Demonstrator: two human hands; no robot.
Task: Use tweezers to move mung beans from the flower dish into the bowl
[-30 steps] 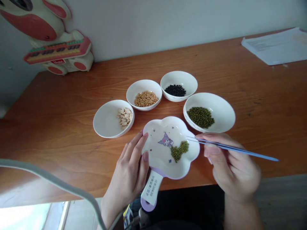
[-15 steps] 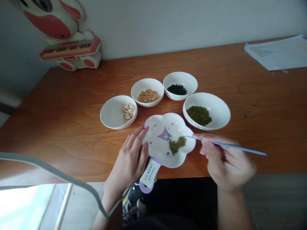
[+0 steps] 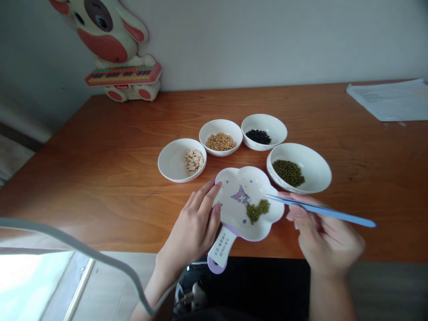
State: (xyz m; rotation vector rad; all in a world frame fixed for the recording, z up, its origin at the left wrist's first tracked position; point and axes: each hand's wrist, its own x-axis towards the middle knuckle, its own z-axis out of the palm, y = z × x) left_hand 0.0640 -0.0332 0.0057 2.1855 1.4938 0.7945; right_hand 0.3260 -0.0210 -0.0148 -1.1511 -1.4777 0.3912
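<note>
A white flower-shaped dish with a lilac rim, a cartoon print and a labelled handle lies at the table's front edge. My left hand grips its left rim, thumb and fingers against the edge. Green mung beans form a small heap in the dish's lower right. My right hand is closed on blue tweezers, whose tips point left over the dish, just above the beans. Whether the tips touch the dish is unclear, and no bean shows between them.
Behind the dish stand white bowls with pale flat seeds, yellow soybeans, black beans and mung beans. A cow toy with a keyboard is at back left, papers at back right. A grey cable crosses lower left.
The whole view has shifted, so everything sits further right and lower. The tweezers have turned and show a broader side. Both hands keep their holds; the bean heap looks the same.
</note>
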